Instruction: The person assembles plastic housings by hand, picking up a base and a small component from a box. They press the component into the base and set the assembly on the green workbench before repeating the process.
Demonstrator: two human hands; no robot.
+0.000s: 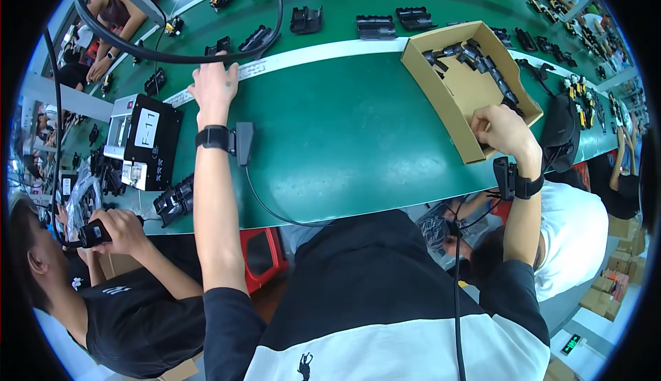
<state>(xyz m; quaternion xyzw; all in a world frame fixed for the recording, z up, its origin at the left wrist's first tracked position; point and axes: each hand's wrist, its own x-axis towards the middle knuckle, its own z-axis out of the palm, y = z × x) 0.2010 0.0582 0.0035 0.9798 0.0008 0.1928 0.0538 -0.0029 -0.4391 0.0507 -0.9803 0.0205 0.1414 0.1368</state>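
Note:
My left hand (215,95) reaches to the far side of the green table, its thumb spread from the other fingers. Its fingertips are at a small black plastic part (219,45), and a dark cable partly covers that spot. Over the near end of an open cardboard box (441,105) bends my right hand (506,129), its fingers curled down inside. What those fingers hold, if anything, is hidden. Several black plastic parts (482,64) lie along the far and right sides of the box. Both my wrists carry black straps with small devices.
Black molded parts (376,27) stand in a row beyond the white strip (330,50). A black-and-silver machine (148,136) sits at the left, with a black part (175,200) near it. A thick cable (179,58) loops overhead. Other people work on both sides.

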